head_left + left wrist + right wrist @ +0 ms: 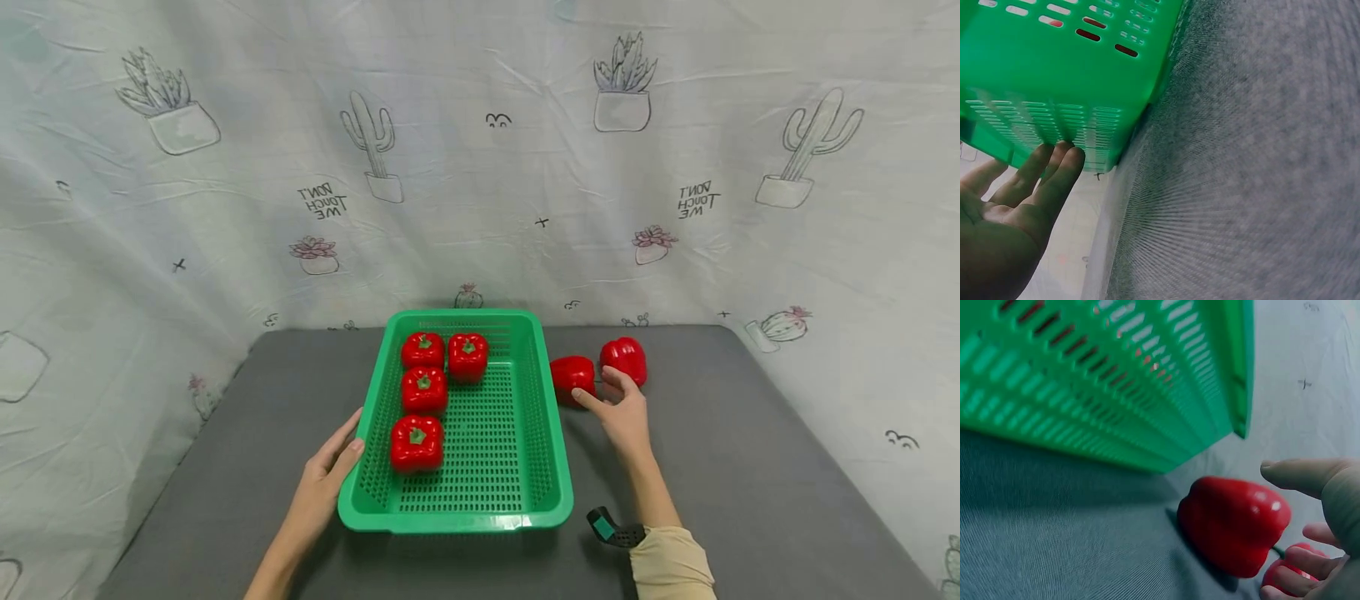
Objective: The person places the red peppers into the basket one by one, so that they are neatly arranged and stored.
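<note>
A green plastic basket (555, 467) with slotted walls holds several red bell peppers (424, 390) along its left side and far end. My left hand (322, 482) rests against the basket's left side, its extended fingers (1060, 175) touching the outer wall. To the right of the basket, a red bell pepper (1232, 525) lies on its side, stem pointing right. Another bell pepper (624, 358) sits just beyond it. My right hand (621, 412) hovers over the stem end of the nearer pepper, thumb and fingers spread apart, gripping nothing.
The grey tabletop (750, 483) runs back to a pale curtain (465, 167) printed with cactus drawings, which also hangs at both sides. A black strap with a green-faced device (611, 529) sits by the right wrist.
</note>
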Tool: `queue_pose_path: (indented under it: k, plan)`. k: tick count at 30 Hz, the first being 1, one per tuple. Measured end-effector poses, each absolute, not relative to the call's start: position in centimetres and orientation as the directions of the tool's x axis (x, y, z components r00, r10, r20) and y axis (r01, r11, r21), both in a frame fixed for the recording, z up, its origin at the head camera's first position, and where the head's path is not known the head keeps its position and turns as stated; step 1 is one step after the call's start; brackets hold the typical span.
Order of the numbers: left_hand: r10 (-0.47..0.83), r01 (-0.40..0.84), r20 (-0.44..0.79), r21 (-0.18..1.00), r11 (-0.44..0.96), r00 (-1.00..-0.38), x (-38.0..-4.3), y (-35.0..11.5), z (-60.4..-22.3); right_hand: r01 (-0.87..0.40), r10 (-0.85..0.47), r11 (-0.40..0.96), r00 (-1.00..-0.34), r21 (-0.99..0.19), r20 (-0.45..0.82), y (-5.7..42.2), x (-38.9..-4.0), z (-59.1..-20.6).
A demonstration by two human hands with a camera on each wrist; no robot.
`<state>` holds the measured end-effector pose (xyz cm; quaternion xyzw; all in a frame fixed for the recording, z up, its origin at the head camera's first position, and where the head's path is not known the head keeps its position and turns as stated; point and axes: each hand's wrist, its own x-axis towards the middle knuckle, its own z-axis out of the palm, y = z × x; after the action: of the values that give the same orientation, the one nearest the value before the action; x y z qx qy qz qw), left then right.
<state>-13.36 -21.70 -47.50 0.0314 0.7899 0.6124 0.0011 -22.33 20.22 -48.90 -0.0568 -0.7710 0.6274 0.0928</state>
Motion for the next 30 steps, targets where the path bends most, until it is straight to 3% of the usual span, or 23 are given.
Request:
queue_pose_path:
  k: [11,30]
  plan:
    - [0.051,0.051,0.040,0.971,0.234,-0.998,-13.4,-21.6,-47.5,-0.029,0.111,0.212,-0.992,-0.977,0.053,20.7,-24.2,-50.5]
    - [0.054,0.069,0.058,0.968,0.242,-0.997,-13.5,-22.0,-48.2,-0.017,0.098,0.217,-0.994,-0.976,0.039,20.3,-24.9,-51.8]
